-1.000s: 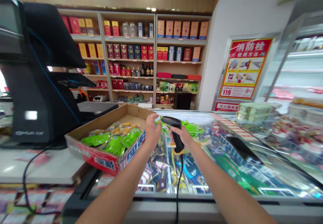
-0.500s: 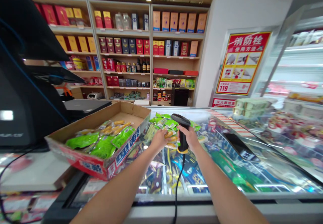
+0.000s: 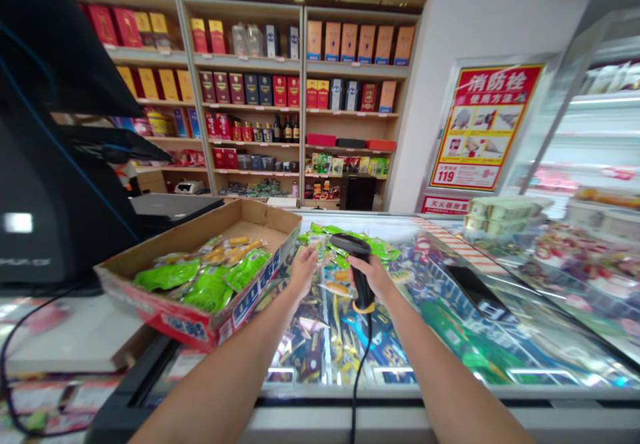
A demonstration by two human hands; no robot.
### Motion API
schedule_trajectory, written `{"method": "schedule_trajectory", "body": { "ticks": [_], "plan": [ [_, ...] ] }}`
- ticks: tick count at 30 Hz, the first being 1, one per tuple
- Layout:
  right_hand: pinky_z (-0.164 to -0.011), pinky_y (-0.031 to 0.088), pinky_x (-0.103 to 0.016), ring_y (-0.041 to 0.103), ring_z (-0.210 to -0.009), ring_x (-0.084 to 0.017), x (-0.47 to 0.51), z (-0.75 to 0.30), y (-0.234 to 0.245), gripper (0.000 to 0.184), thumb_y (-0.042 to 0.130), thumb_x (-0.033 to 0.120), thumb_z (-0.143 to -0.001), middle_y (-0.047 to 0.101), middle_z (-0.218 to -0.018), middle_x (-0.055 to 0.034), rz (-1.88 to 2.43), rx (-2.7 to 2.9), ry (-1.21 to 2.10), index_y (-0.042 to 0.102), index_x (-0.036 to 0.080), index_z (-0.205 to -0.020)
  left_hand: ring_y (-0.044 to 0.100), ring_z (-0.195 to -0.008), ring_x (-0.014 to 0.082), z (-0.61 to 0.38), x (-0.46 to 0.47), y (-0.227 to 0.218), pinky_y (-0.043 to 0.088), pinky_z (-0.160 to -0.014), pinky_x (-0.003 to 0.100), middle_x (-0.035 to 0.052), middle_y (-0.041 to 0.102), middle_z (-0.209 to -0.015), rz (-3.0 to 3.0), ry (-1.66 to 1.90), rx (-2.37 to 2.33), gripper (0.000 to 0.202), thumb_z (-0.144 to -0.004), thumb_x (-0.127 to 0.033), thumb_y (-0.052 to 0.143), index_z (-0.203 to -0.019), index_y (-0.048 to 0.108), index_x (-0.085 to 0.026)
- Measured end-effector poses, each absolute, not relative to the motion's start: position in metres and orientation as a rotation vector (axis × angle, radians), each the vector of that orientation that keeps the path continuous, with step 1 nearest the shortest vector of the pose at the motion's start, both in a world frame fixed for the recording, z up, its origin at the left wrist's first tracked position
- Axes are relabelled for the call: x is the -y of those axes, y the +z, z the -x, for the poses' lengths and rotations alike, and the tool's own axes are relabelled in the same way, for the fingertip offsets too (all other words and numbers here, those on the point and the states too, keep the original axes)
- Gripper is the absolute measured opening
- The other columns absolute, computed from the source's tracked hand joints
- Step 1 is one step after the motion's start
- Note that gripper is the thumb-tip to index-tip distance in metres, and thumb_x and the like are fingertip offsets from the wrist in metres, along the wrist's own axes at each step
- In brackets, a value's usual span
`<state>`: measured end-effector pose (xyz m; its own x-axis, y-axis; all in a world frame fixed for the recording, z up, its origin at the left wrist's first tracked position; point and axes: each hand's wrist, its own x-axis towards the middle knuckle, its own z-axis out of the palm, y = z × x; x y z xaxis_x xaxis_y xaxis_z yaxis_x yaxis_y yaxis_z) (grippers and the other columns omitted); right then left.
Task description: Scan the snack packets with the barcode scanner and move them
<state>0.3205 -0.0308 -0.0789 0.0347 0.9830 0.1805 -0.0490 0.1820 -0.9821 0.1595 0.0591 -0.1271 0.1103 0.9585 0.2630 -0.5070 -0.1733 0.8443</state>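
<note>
One handheld scanner (image 3: 361, 289) stands at the centre of the clock, gripped by the right hand (image 3: 374, 274) around its dark handle, with its head aimed toward ten o'clock and a yellow band at its base. Its cable (image 3: 356, 384) drops toward six o'clock. At nine o'clock, near the scanner, the left hand (image 3: 303, 272) pinches a small packet (image 3: 319, 243), pale with some green, between its fingertips; how many fingers bear on it is too blurred to tell.

Just beyond the scanner's head, from eleven round to one o'clock, bright green packets (image 3: 385, 249) lie on the glass tabletop (image 3: 390, 224). Yellow sticks in clear wrap (image 3: 338, 289) lie between the two hands. Beneath the glass, toward six o'clock, wrapped goods (image 3: 385, 347) show in rows.

Farther out at nine o'clock sits a low cardboard box (image 3: 190, 331), holding more green pouches (image 3: 210, 289) and yellow pieces (image 3: 240, 249). Past it, between nine and ten, stands a dark till (image 3: 55, 197). At three o'clock lies a black phone (image 3: 477, 291); at two o'clock, farther away, stacked pale green cartons (image 3: 500, 214).
</note>
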Motion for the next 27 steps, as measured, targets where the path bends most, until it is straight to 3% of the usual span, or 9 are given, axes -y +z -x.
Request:
{"method": "schedule_trajectory", "body": {
  "ticks": [12,27],
  "plan": [
    [-0.040,0.040,-0.025,0.051,-0.036,-0.013,0.0350,-0.3155,-0.0763,0.029,0.069,0.045,-0.065,0.058,-0.047,0.0011,1.019,1.308,1.154,0.057,0.019,-0.067,0.067,-0.089,0.0218,-0.1588,-0.0622,-0.1307,0.051,-0.088,0.038,0.0068,0.073,-0.090,-1.132,1.489,-0.597,0.040,-0.057,-0.038,0.082,-0.087,0.071,-0.014],
    [-0.039,0.040,-0.025,0.051,-0.036,-0.013,0.0319,-0.3164,-0.0803,0.027,0.068,0.045,-0.067,0.059,-0.046,0.0012,0.996,1.301,1.137,0.059,0.019,-0.070,0.066,-0.085,0.0198,-0.1595,-0.0572,-0.1263,0.051,-0.086,0.035,0.0065,0.072,-0.088,-1.239,1.521,-0.711,0.032,-0.066,-0.035,0.074,-0.089,0.068,-0.014]
  ]
}}
